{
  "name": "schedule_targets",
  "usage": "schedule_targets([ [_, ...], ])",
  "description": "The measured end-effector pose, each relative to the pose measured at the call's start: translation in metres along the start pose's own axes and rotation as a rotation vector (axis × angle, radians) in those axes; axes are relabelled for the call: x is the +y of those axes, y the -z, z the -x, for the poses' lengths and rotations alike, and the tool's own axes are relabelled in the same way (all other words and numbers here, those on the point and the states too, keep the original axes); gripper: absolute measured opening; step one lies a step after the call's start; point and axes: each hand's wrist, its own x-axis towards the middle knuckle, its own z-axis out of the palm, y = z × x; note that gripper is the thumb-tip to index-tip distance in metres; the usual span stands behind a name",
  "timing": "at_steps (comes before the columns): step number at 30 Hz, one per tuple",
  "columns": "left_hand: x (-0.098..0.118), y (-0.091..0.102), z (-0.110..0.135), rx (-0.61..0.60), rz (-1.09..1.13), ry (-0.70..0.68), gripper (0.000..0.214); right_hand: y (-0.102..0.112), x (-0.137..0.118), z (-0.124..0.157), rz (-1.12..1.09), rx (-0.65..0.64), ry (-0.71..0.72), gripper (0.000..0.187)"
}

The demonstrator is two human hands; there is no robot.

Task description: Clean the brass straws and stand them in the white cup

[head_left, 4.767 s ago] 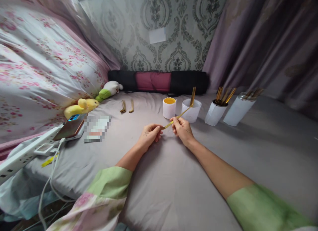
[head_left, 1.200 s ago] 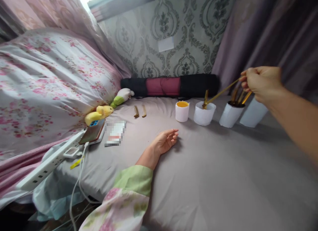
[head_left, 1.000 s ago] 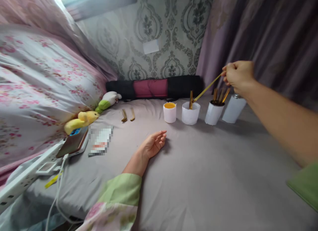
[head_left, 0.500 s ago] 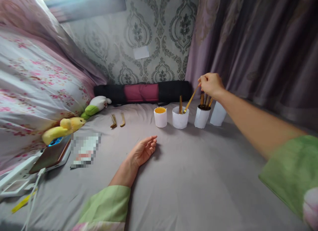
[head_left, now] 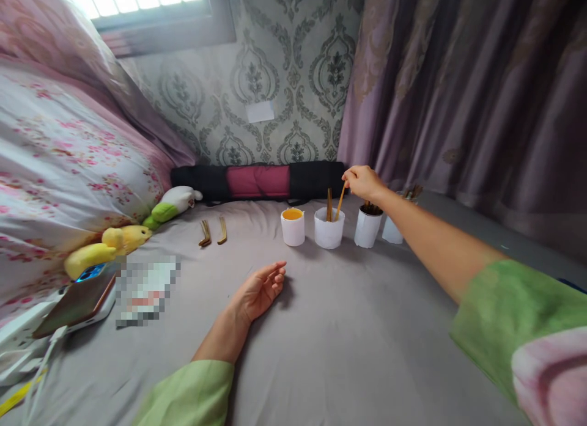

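My right hand (head_left: 364, 183) pinches the upper end of a thin golden stick-like utensil (head_left: 340, 201). Its lower end is inside a wide white cup (head_left: 329, 233), where other slim golden sticks (head_left: 329, 205) stand upright. Left of that cup is a smaller white cup (head_left: 293, 231) with orange-yellow inside. Under my right wrist, another white cup (head_left: 367, 231) holds several dark golden sticks, and a further pale cup (head_left: 393, 231) behind my forearm also holds sticks. My left hand (head_left: 265, 291) lies on the grey sheet, palm turned inward, loosely curled and holding nothing.
Several bent golden pieces (head_left: 212, 231) lie on the sheet at left. Nearer are a blurred packet (head_left: 147, 290), a brown phone-like case (head_left: 76, 304), a white cable (head_left: 55, 340) and plush toys (head_left: 126, 238). A black and maroon roll (head_left: 258, 181) lies along the wall.
My right hand has come down and left, with the golden utensil lowered further into the wide cup and standing more upright. The view has tilted up slightly. My left hand stays resting.
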Motion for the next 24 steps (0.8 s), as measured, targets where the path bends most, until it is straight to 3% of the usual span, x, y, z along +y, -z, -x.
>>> schedule_targets([
  [16, 0.001, -0.001, 0.0, 0.021, -0.005, 0.003, 0.015, -0.019, 0.0, 0.007, 0.084, -0.188, -0.047, 0.025],
  [24, 0.001, -0.003, 0.0, 0.029, -0.009, 0.003, 0.014, -0.031, 0.005, 0.006, 0.088, -0.177, -0.11, 0.025],
])
